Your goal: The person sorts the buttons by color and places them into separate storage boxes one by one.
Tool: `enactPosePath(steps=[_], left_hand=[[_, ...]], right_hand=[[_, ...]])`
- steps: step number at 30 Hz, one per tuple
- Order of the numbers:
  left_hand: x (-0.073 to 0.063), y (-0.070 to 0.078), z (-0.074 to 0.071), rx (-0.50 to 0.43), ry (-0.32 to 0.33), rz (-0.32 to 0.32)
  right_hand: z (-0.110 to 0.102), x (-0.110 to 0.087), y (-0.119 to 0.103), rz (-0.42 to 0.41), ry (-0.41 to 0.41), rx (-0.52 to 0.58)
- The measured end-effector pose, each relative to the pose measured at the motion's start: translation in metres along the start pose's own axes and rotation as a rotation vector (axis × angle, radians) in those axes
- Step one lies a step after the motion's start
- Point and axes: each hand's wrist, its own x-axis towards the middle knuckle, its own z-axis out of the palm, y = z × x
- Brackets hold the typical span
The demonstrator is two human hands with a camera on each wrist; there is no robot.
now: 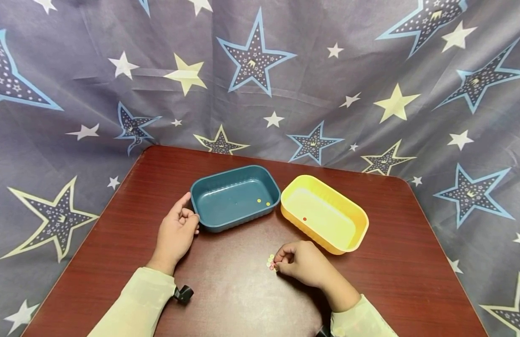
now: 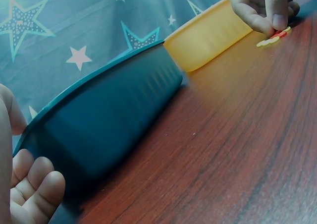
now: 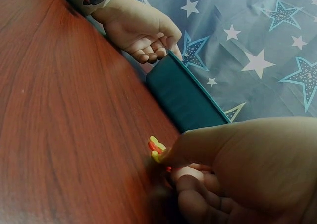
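My left hand (image 1: 176, 234) holds the near left corner of a teal plastic tub (image 1: 218, 223), thumb and index finger at its rim, the other fingers curled below. Two small yellow buttons (image 1: 259, 201) lie inside that tub. On the table in front, my right hand (image 1: 304, 264) reaches into a small pile of yellow and red buttons (image 1: 270, 262). Its thumb and index fingertips pinch at the pile's edge, where a small red button (image 3: 169, 169) shows between them. Part of the pile is hidden by the fingers.
Right of the teal tub stands a yellow plastic tub (image 1: 291, 217), the two nearly touching at their corners. One red button (image 1: 304, 219) lies in it. The brown wooden table (image 1: 226, 290) ends at a star-patterned curtain (image 1: 243, 112) behind and at the sides.
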Motion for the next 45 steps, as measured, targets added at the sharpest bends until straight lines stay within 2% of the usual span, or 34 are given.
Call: enactPosePath(steps=[10,37,45], left_hand=[[0.0004,0.0001,-0.0004,-0.007,-0.002,0.011],[0.0007,-0.001,-0.0016,-0.004,-0.006,-0.004],[0.0006,-0.0002,-0.0007,-0.015,-0.004,0.005]], right_hand=[[-0.0027,-0.0009,0.0006,-0.009,-0.019,-0.014],[-0.0002,-0.0027,0.0034,-0.077,-0.001,-0.059],[-0.0021,-0.004,0.0027,-0.025,0.0,-0.013]])
